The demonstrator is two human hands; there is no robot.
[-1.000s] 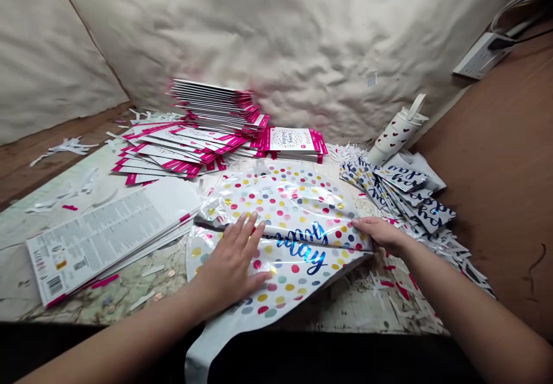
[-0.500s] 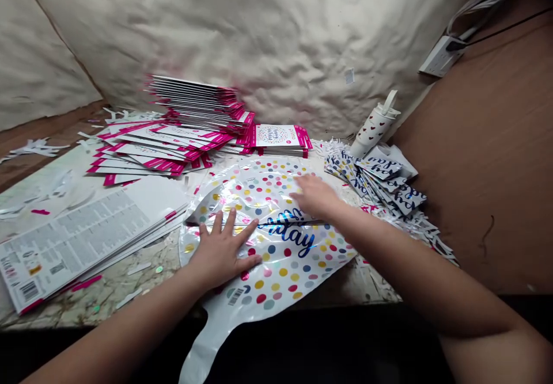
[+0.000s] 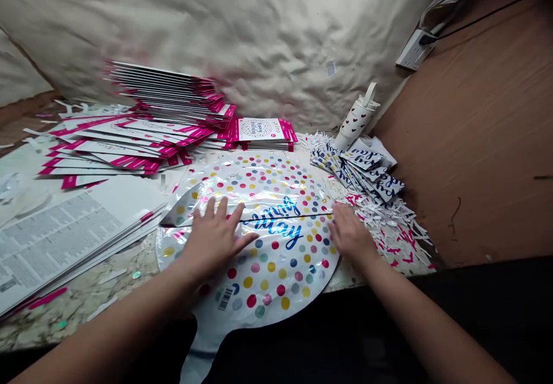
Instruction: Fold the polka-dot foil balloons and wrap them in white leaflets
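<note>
A flat, uninflated foil balloon (image 3: 298, 266) lies across the front of the table, white with coloured dots and blue lettering. Its tail hangs over the front edge, and a crease runs across its middle. My left hand (image 3: 213, 234) rests on the balloon's left half with its fingers spread. At the right end of the crease, my right hand (image 3: 352, 235) has its fingers drawn together on the balloon's edge; the thumb is mostly hidden. Folded balloons (image 3: 374, 171) with the same print lie in a pile beyond my right hand.
Printed white-and-pink card sleeves (image 3: 168, 99) are stacked at the back left, with a smaller stack (image 3: 263, 129) beside them. More flat sleeves (image 3: 73, 228) lie at left. A tumbler (image 3: 356, 122) leans at the back right. Paper shreds (image 3: 397, 228) cover the right side.
My right hand has moved from the balloon's upper middle to its right edge. The crease there now lies straighter and more lettering shows. My left hand stays spread on the balloon. The view has shifted right.
</note>
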